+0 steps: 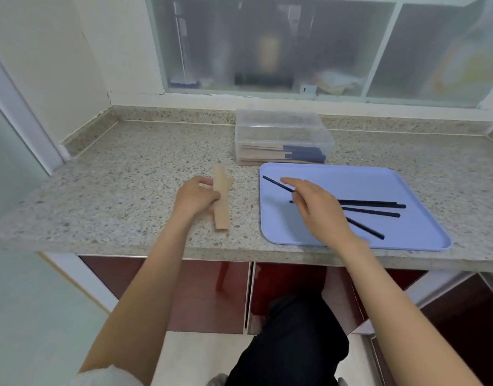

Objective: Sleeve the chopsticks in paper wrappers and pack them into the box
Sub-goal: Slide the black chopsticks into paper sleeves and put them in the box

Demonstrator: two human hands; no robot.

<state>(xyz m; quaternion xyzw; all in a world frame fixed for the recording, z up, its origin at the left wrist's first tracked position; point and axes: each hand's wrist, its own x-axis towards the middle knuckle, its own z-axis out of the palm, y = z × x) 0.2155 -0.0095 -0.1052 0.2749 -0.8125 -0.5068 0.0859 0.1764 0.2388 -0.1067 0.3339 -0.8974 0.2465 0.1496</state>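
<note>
Desk (133, 174): tray (423, 188) at right, box (281, 126) just behind its left end, w/ sleeved pairs (284, 155) inside. Loose chopsticks (373, 208) on tray. Paper wrappers (221, 207) lie left of tray, near front edge. Window (295, 45) behind desk.

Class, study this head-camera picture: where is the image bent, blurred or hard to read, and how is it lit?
Head view: wide-angle bending curves the countertop edges; frosted window blurs everything behind it; soft, even light, faint shadows under the left hand and right hand; slight motion blur at the right wrist; the clear box reads hazy.
</note>
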